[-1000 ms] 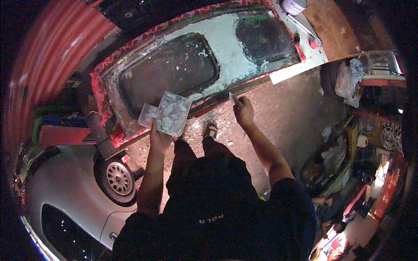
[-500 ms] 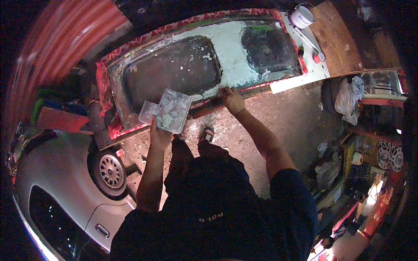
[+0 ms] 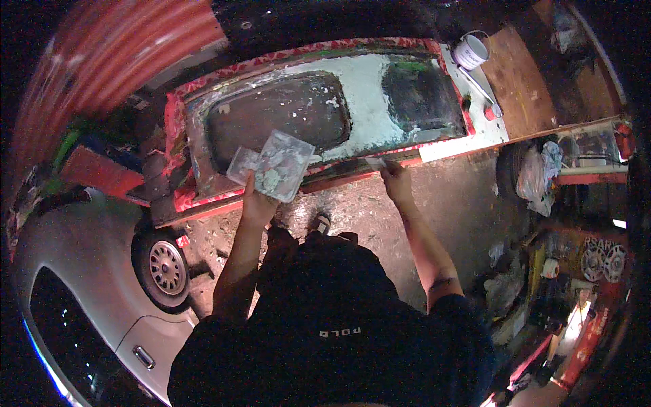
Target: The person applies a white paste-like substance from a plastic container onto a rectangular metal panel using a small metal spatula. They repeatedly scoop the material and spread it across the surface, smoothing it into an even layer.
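My left hand [image 3: 253,198] grips a clear plastic container [image 3: 289,163] with its flap or lid, holding pale putty-like paste, over the lower left of a long panel [image 3: 363,102]. The panel has two dark recesses, patchy pale filler and a red patterned, tape-like border. My right hand [image 3: 397,182] pinches a small light flat scraper [image 3: 375,163] just off the panel's near edge, right of the container.
A white bucket [image 3: 470,49] and a brown board [image 3: 519,81] are at the panel's right. A silver car [image 3: 81,251] stands at lower left, red corrugated metal [image 3: 115,61] upper left. Plastic bags [image 3: 532,176] and clutter line the right.
The view has shifted, so the panel sits lower and further right. My right hand moved toward the panel's edge, then back out. My left hand still holds the container.
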